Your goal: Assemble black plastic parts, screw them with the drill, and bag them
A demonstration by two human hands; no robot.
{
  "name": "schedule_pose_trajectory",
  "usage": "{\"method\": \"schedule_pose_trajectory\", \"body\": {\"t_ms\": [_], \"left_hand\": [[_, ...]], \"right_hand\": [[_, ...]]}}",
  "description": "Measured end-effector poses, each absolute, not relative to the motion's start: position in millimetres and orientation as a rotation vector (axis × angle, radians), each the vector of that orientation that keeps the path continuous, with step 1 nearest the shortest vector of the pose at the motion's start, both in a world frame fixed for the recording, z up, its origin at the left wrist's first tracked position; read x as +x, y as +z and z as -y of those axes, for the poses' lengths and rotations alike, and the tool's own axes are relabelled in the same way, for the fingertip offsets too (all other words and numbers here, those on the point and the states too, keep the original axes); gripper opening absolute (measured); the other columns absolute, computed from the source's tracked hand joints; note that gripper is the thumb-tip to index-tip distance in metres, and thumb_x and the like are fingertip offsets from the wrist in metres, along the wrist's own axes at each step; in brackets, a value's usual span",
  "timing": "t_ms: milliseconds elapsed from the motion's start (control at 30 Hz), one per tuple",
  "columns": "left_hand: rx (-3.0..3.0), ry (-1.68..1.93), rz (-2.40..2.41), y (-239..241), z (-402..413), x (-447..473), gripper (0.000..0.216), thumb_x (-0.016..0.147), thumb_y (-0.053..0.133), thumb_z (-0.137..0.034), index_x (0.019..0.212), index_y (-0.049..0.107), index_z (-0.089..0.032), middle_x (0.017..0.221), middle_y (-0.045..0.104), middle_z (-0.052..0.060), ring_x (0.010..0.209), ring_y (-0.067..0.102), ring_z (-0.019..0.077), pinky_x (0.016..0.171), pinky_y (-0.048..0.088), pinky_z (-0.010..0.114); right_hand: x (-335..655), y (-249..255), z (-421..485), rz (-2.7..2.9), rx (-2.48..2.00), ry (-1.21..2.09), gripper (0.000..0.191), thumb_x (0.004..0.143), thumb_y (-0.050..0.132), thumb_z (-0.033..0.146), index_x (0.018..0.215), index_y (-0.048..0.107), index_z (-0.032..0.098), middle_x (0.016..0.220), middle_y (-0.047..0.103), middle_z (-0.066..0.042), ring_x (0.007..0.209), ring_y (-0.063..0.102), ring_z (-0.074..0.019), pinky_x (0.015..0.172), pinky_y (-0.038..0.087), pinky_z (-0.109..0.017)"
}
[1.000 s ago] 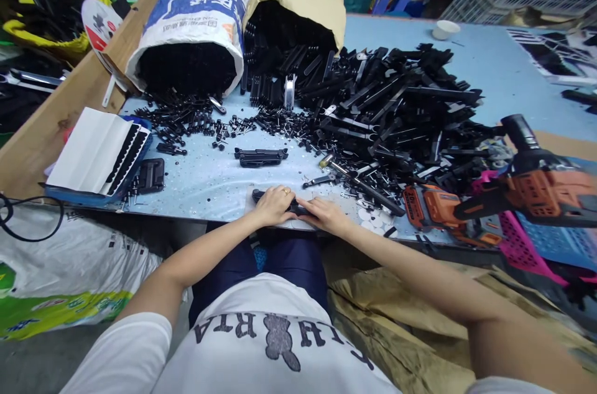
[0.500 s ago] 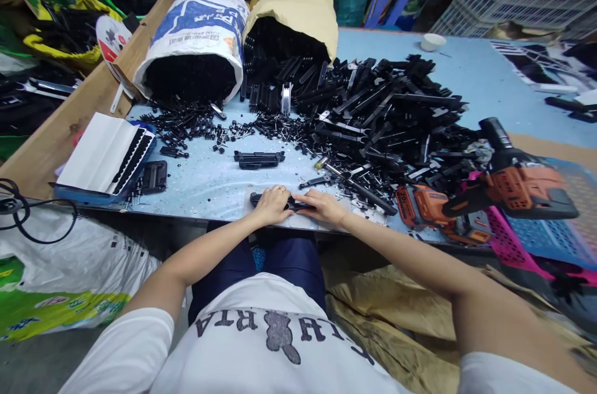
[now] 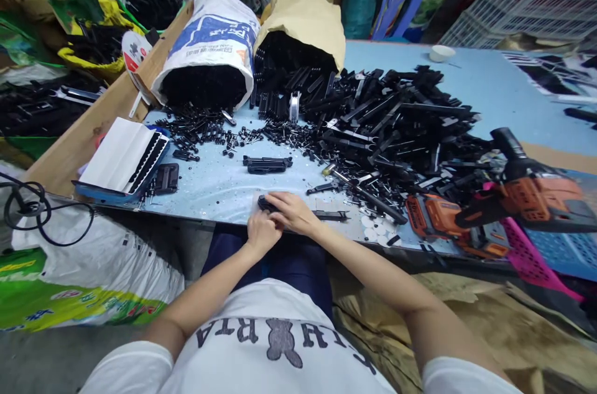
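At the front edge of the table, my left hand is closed, its fingertips under and against my right hand. Both hands grip a long black part, whose far left end shows beyond my right fingers; the rest is mostly hidden. Right of my right hand lies a flat black strip on the tabletop. A little farther back sits a black folded bracket-like assembly, touched by neither hand.
A heap of black metal pieces spreads across the table. Small screws lie scattered before a white sack and a tan sack. An orange cordless drill stands at right. A blue box is at left.
My right hand has moved left, over the part's left end, and my left hand has drawn back toward me. The black strip on the right is uncovered now. The view has shifted slightly.
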State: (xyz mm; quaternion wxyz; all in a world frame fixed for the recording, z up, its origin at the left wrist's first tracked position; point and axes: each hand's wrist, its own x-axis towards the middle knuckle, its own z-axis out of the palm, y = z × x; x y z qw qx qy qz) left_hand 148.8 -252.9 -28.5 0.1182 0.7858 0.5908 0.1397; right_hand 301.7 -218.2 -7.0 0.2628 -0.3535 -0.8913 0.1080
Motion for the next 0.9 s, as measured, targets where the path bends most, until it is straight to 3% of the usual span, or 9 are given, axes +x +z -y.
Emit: {"method": "schedule_pose_trajectory", "body": {"t_ms": [167,267,433,767,900], "left_hand": [[1.986,0.245,-1.918,-26.2,250.8,150.4,0.035,0.086,0.041,-0.031,0.079,0.070,-0.014,0.075,0.067,0.014,0.073,0.065,0.0247,0.065,0.046,0.033],[1.929,0.223,-1.949,-23.9,244.8,149.0,0.040,0.088,0.037,-0.030,0.079,0.071,-0.013,0.075,0.067,0.016,0.072,0.065,0.0252,0.064,0.046,0.033],[1.998,0.140,-1.907,-20.0,240.4,137.5,0.044,0.086,0.041,-0.045,0.081,0.071,-0.013,0.076,0.068,0.015,0.074,0.066,0.0262,0.067,0.046,0.033],[2.007,0.113,-1.885,-16.0,241.3,136.4,0.039,0.088,0.039,-0.037,0.085,0.069,-0.013,0.079,0.068,0.014,0.075,0.065,0.0241,0.066,0.046,0.031],[2.136,0.194,-1.809,-19.3,244.8,136.0,0.032,0.089,0.041,-0.031,0.086,0.067,-0.013,0.077,0.067,0.012,0.072,0.064,0.0228,0.063,0.046,0.031]], "right_hand": [[274.3,-26.2,212.8,2.371,-0.957,0.412,0.046,0.095,0.035,0.035,0.138,0.039,0.020,0.130,0.051,-0.012,0.119,0.048,-0.0213,0.097,0.044,-0.041],[275.7,-30.0,211.2,2.327,-0.970,0.417,0.043,0.095,0.036,0.033,0.136,0.042,0.021,0.127,0.054,-0.010,0.116,0.050,-0.0204,0.096,0.044,-0.040],[272.2,-24.9,209.1,2.251,-1.051,0.472,0.041,0.095,0.037,0.032,0.134,0.046,0.022,0.123,0.057,-0.008,0.103,0.053,-0.0196,0.090,0.047,-0.039],[263.9,-28.3,211.8,2.284,-1.225,0.409,0.039,0.095,0.036,0.035,0.125,0.056,0.020,0.114,0.059,-0.010,0.096,0.051,-0.0223,0.086,0.048,-0.040],[276.7,-19.8,220.2,2.297,-1.191,0.385,0.041,0.096,0.034,0.035,0.129,0.051,0.019,0.128,0.052,-0.011,0.111,0.048,-0.0225,0.092,0.044,-0.040]]}}
